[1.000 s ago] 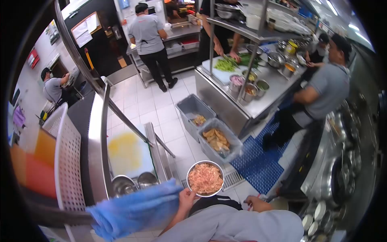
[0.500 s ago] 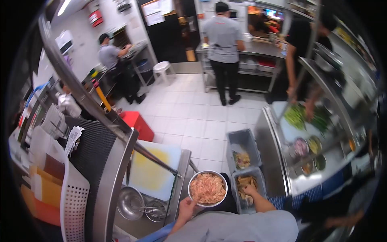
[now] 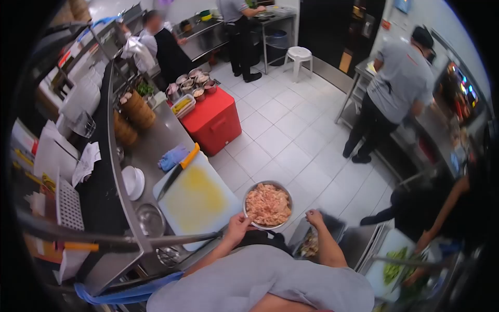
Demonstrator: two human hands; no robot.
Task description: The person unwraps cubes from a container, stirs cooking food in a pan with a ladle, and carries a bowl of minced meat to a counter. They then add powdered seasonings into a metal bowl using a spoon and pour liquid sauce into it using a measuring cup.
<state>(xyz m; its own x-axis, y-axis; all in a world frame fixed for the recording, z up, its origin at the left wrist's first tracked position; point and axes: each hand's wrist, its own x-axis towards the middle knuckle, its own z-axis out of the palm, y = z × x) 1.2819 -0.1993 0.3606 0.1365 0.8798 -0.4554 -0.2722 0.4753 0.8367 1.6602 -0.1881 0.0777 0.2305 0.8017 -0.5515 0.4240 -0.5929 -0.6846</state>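
Note:
My left hand (image 3: 239, 229) grips the near-left rim of a round metal bowl (image 3: 291, 202), thumb at the edge. The bowl is heaped with pale pink chopped raw meat (image 3: 267, 204) and sits in front of my body. My right hand (image 3: 314, 217) is raised over the grey plastic bin (image 3: 339, 222), its fingers curled together; whether anything is between them I cannot make out. Light brown scraps (image 3: 310, 244) lie inside the bin, partly hidden by my forearm. To the left, an orange-handled knife (image 3: 188, 156) rests along a yellow-stained white cutting board (image 3: 208, 208).
A red cooler box (image 3: 215, 122) carries several small bowls. Metal rails cross low on both sides. At right, a co-worker's hands are near chopped greens on a white board (image 3: 383, 243). Other people stand at back counters; a white stool (image 3: 298, 53) is on the tiled floor.
My view has swung left, bringing the knife and the top of the red cooler into sight. My right hand has come up out of the scraps. My left hand still holds the bowl.

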